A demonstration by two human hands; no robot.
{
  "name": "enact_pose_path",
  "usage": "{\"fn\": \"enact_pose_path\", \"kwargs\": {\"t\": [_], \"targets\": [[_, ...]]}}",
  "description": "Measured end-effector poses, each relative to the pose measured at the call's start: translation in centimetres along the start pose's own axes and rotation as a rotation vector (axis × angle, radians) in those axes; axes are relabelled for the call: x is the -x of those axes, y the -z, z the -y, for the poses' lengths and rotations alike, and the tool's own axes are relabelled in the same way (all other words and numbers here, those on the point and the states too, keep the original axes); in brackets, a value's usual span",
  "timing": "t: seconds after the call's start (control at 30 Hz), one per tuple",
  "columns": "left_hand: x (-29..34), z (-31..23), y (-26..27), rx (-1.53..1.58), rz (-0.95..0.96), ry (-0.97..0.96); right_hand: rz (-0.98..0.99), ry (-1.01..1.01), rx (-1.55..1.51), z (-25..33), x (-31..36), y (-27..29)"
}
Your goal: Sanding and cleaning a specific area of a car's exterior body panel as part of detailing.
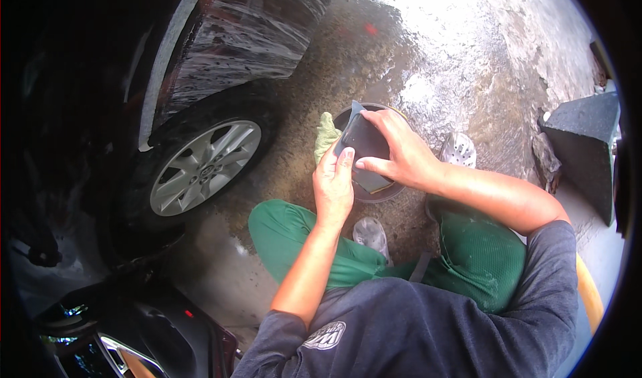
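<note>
My two hands meet over a round bucket [393,194], holding a dark grey sheet that looks like sandpaper [356,110] between them. One pale corner of it sticks up past my fingers. My left hand [334,182] grips its near left side, thumb on top. The fingers of my right hand [405,149] curl over the far end, with the thumb bent in toward the middle. Whether the sheet is wrapped round a block cannot be made out. A light green cloth [326,137] hangs at the bucket's left rim, next to my left fingers.
At the left stands a dark car with a silver-spoked wheel [205,168] and a scuffed, whitish-streaked body panel [247,33]. Wet concrete [461,57] lies beyond the bucket. A dark angular container [583,147] is at the right. My green-trousered legs [475,254] flank the bucket.
</note>
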State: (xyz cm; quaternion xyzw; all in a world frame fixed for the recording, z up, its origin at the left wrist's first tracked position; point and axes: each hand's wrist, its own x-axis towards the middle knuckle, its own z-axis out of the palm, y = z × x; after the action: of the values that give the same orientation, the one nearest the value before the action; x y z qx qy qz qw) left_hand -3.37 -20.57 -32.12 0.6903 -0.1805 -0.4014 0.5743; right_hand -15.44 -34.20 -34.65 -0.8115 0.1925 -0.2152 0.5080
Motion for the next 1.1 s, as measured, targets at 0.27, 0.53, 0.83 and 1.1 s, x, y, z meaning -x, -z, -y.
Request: {"fn": "enact_pose_path", "kwargs": {"t": [0.27,0.53,0.83,1.1], "targets": [[0.2,-0.6,-0.2,-0.006,0.000,0.062,-0.019,0.002,0.062,0.1,0.0,-0.1],[-1.2,-2.7,2.6,0.182,0.095,0.075,0.202,-0.406,-0.874,-2.2,-2.5,2.0],[-3.3,0.5,-2.8,-0.207,-0.123,0.025,-0.098,0.233,0.439,-0.9,-1.4,0.0],[-2.7,5.5,2.5,-0.559,-0.060,-0.036,0.251,-0.060,0.385,-0.8,-2.1,2.2]]}}
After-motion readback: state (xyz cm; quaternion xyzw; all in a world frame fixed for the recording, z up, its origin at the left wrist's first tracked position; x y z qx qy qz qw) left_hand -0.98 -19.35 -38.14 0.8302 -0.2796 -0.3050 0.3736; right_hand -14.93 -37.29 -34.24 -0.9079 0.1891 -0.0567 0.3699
